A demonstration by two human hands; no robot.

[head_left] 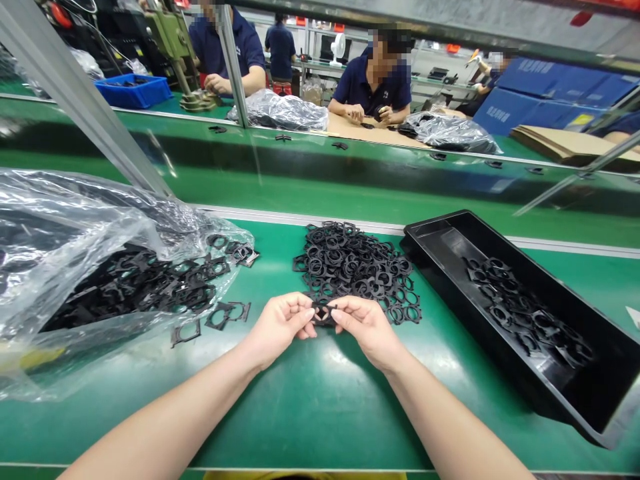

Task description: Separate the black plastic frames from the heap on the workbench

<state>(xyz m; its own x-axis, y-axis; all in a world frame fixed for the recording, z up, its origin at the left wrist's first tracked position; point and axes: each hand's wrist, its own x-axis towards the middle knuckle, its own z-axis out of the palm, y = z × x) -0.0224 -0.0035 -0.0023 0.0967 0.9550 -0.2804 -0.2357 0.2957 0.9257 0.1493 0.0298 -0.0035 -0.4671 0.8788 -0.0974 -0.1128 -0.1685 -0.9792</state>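
Between the fingertips of my left hand (pixel 290 320) and my right hand (pixel 363 327) is a small black plastic ring part (pixel 324 313), pinched from both sides. Whether it is one piece or two put together, I cannot tell. Just behind my hands lies a heap of black ring-shaped parts (pixel 350 260). To the left, an open clear plastic bag (pixel 150 227) spills black square-framed parts (pixel 170 280), several of them loose on the green table. On the right, a long black tray (pixel 453 233) holds several black ring parts (pixel 520 313).
A green table (pixel 300 413) runs under everything. Behind it is a green conveyor belt (pixel 280 190) with small black parts along its far edge. Metal posts (pixel 105 100) rise at left. Co-workers (pixel 375 80) sit across, near plastic bags, a blue bin (pixel 133 90) and blue boxes (pixel 550 93).
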